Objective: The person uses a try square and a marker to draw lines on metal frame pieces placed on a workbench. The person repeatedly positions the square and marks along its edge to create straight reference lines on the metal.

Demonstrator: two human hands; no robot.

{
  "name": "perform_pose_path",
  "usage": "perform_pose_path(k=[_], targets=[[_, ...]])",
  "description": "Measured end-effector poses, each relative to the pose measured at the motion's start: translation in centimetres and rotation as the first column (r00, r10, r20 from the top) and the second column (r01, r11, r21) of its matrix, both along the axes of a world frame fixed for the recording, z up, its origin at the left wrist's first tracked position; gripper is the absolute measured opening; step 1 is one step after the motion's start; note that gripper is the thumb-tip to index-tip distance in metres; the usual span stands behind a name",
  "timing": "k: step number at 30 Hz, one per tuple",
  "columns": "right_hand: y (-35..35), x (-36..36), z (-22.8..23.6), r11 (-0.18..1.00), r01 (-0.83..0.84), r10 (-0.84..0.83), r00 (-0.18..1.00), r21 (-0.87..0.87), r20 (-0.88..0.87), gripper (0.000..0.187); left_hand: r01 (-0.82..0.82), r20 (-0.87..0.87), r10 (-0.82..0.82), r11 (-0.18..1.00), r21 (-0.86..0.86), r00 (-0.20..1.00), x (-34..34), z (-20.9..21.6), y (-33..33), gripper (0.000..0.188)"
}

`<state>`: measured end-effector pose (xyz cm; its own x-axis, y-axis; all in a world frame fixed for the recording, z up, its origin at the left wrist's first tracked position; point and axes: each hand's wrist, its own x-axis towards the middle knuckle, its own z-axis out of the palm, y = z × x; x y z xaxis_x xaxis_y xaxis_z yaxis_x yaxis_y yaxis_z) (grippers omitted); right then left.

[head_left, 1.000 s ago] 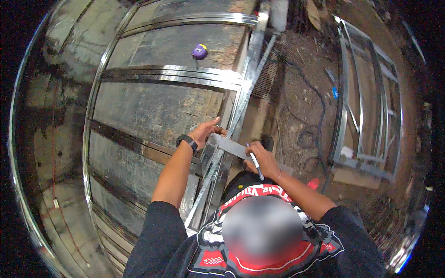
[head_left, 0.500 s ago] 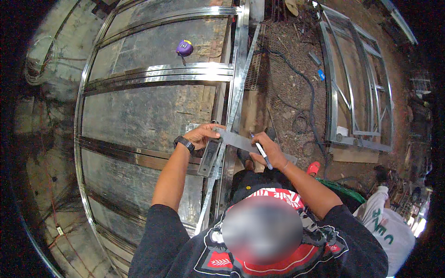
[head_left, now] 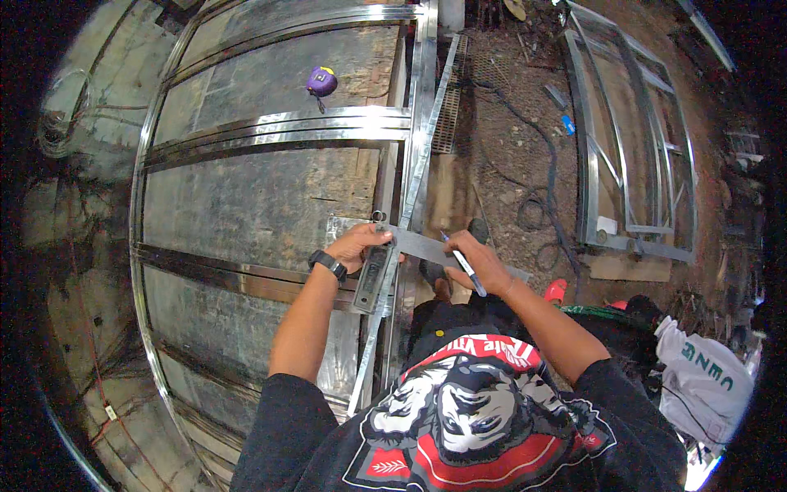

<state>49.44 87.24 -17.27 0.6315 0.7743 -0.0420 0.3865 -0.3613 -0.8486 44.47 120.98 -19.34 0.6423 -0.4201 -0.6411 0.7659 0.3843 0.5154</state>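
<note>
A long, thin metal strip (head_left: 418,176) lies slanted over the side rail of a shiny metal frame (head_left: 328,129). Across the strip rests a try square, its thick stock (head_left: 374,283) towards me and its flat steel blade (head_left: 422,246) reaching right. My left hand (head_left: 359,246), with a black watch on the wrist, is closed on the square's corner, thumb on top, by the strip. A white marker pen (head_left: 469,272) with a dark end is gripped in my right hand (head_left: 484,262), which is over the blade's right part.
A purple tape measure (head_left: 321,81) sits on the panel inside the frame. Another metal frame (head_left: 635,148) lies on the ground at right, beside a dark cable (head_left: 545,156). A person in a white shirt (head_left: 701,377) is at the lower right. Coiled wire (head_left: 61,123) lies far left.
Both hands keep nearly the same place on the square and the pen. The person in the white shirt at the lower right has shifted. The whole view has moved slightly.
</note>
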Motion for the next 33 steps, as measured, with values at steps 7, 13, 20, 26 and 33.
perform_pose_path(k=[7,13,20,26,33], targets=[[-0.1,0.2,0.0,1.0,-0.008,0.008,1.0,-0.003,-0.007,0.042,-0.085,0.083,0.068,0.972,0.221,0.994,-0.1,1.3,-1.8,0.037],[-0.3,0.0,0.0,1.0,-0.011,0.011,1.0,-0.006,0.014,0.043,-0.099,0.134,0.06,0.945,0.312,0.989,0.0,1.3,-2.4,0.031],[-0.2,0.2,0.3,1.0,-0.013,0.013,1.0,0.001,-0.004,0.043,-0.112,0.212,0.038,0.93,0.349,0.977,-0.3,0.0,-2.6,0.03],[-0.3,-0.1,0.1,0.999,-0.01,0.011,0.999,-0.039,0.031,0.045,-0.14,0.218,0.065,0.927,0.348,0.974,-0.4,0.1,-2.8,0.031],[-0.3,-0.3,-0.1,1.0,0.02,-0.021,0.997,0.008,0.073,0.043,-0.114,0.196,0.04,0.918,0.381,0.98,-0.2,1.0,-2.9,0.032]])
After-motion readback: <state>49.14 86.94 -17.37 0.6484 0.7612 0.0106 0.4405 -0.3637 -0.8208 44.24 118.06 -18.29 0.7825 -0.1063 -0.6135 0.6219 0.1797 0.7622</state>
